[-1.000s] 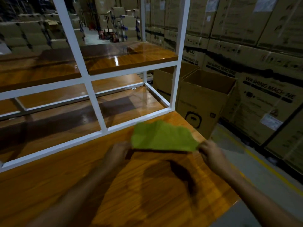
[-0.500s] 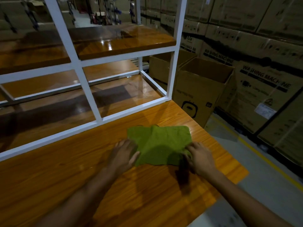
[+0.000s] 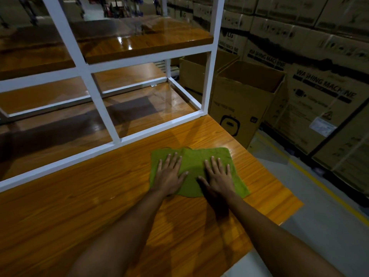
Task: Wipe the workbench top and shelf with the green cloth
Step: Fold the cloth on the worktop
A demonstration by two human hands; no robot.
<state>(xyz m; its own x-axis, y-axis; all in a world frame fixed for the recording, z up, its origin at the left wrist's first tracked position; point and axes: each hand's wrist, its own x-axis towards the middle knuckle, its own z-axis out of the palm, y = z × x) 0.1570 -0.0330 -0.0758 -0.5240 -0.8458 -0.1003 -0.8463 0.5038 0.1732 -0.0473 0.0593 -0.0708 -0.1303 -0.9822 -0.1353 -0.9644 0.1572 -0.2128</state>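
The green cloth (image 3: 193,162) lies spread flat on the orange wooden workbench top (image 3: 83,200), near its right end. My left hand (image 3: 169,174) presses palm-down on the cloth's left half, fingers apart. My right hand (image 3: 218,176) lies flat on the right half, fingers spread too. Behind the cloth a white metal frame (image 3: 99,108) carries a glossy wooden shelf (image 3: 143,41) above the bench.
Open cardboard boxes (image 3: 245,100) stand on the floor just past the bench's right edge. Stacked washing-machine cartons (image 3: 323,84) line the right side. A yellow floor line (image 3: 311,176) runs along the grey floor. A lower board (image 3: 60,124) sits inside the frame.
The cloth went from being held up by its corners to lying flat on the bench. Both hands let go of the edges and now rest palm-down on it.
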